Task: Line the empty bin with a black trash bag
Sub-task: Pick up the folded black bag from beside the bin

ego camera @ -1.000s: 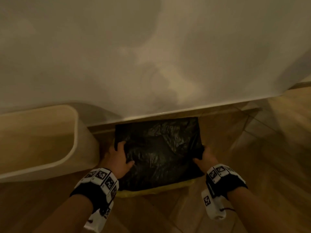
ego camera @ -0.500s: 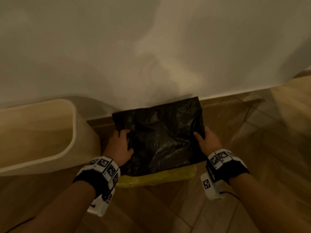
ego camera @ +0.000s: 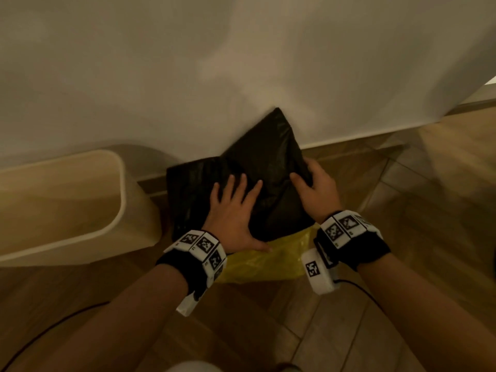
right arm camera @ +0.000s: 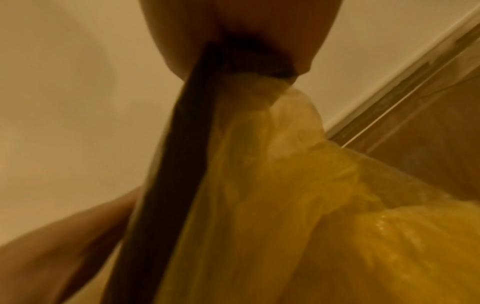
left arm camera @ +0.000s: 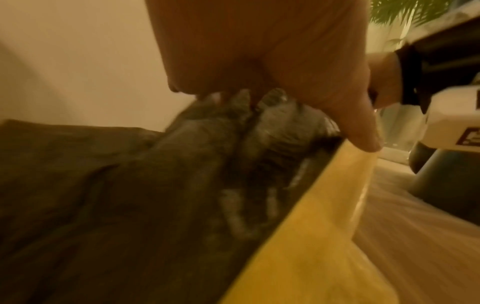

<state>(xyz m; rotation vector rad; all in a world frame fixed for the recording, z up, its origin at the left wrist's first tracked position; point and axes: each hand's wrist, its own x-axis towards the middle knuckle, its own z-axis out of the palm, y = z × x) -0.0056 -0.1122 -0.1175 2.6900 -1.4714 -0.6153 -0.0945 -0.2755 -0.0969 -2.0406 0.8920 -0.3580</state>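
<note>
A folded black trash bag (ego camera: 271, 170) lies on yellow plastic (ego camera: 268, 260) on the floor by the wall, its right corner tipped up against the wall. My left hand (ego camera: 234, 208) lies flat on the bag's middle with fingers spread and the thumb at the lower edge. The left wrist view shows that palm (left arm camera: 259, 51) over the wrinkled black bag (left arm camera: 130, 205). My right hand (ego camera: 315, 189) grips the bag's right edge. Its wrist view shows the right hand (right arm camera: 241, 24) pinching the black edge (right arm camera: 176, 164) together with yellow plastic (right arm camera: 337, 226). The cream bin (ego camera: 122, 210) stands empty at the left.
A white wall (ego camera: 241, 76) and baseboard (ego camera: 362, 142) run behind the bag. Wooden floor (ego camera: 268, 318) spreads in front and to the right. A dark cable (ego camera: 40, 334) crosses the floor at lower left. Green plant leaves (left arm camera: 405, 12) show far right.
My right hand has raised the bag's right side, so a corner now points up the wall. My left hand left the bag's left edge and now lies flat on its middle.
</note>
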